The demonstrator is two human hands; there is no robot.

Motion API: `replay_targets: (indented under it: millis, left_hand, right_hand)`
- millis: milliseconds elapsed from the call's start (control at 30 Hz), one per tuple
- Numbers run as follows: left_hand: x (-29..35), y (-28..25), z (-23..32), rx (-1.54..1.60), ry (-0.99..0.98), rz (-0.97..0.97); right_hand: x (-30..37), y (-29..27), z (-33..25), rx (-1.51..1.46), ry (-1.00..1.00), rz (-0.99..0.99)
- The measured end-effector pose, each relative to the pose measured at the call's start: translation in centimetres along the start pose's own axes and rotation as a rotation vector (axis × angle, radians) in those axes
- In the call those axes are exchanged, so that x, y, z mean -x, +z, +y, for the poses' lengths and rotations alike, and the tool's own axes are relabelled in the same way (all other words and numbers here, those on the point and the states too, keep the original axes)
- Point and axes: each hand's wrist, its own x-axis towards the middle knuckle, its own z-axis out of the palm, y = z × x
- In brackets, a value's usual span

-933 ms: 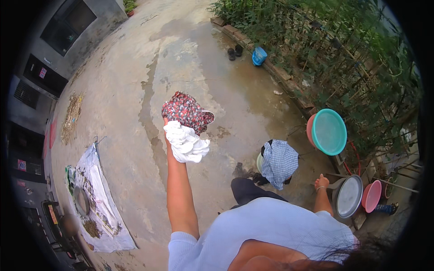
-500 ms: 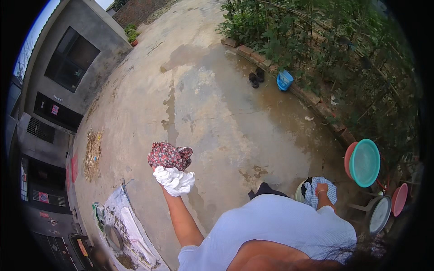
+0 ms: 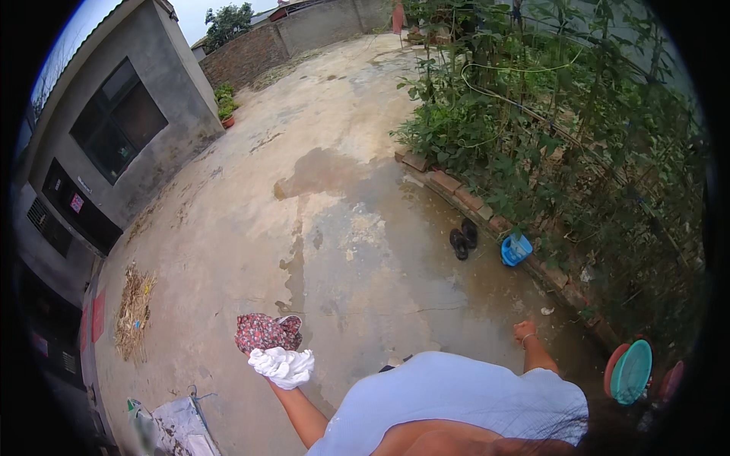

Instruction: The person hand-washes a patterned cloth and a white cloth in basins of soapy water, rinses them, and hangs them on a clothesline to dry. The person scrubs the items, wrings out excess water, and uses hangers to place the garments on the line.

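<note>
A bunched white cloth (image 3: 283,367) and a dark red patterned cloth (image 3: 268,333) hang together at the end of my left arm. They cover my left hand (image 3: 266,372), so its fingers barely show, but it holds both. My right hand (image 3: 525,330) is out to the right over the wet concrete, with a thin bracelet at the wrist. Its fingers are curled in, and nothing shows in them. The brick edging and a small pale scrap (image 3: 547,311) on the ground are nearest to it.
Black shoes (image 3: 463,239) and a blue bucket (image 3: 516,249) stand along the brick border (image 3: 487,209) of a planted bed. Teal (image 3: 633,372) and pink (image 3: 614,371) basins are at the lower right. Dry stalks (image 3: 135,311) and a white sack (image 3: 182,427) lie left, before a grey house (image 3: 175,83).
My right hand has left the blue checked cloth and basin and come forward, emptied. My left hand still carries both cloths. The view has tilted up, showing more of the far yard.
</note>
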Motion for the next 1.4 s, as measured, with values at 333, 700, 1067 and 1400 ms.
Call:
replay_targets:
  millis: [333,700,1067,1400]
  left_hand:
    - [-36.6,12.3,-1.8,-0.084,-0.107,-0.030]
    - [-75.4,30.9,-2.7,-0.077,-0.043,0.005]
    - [-116.4,49.2,-12.2,-0.094,-0.089,-0.026]
    - [-148.8,74.3,-27.0,-0.145,-0.206,-0.132]
  right_hand:
    - [-3.9,15.4,-13.1,0.105,0.523,0.068]
    - [-33.8,44.0,-58.5,0.311,-0.133,-0.142]
    - [-56.2,62.3,-95.7,0.236,-0.333,-0.110]
    - [-66.3,63.3,-101.5,0.551,0.383,-0.268]
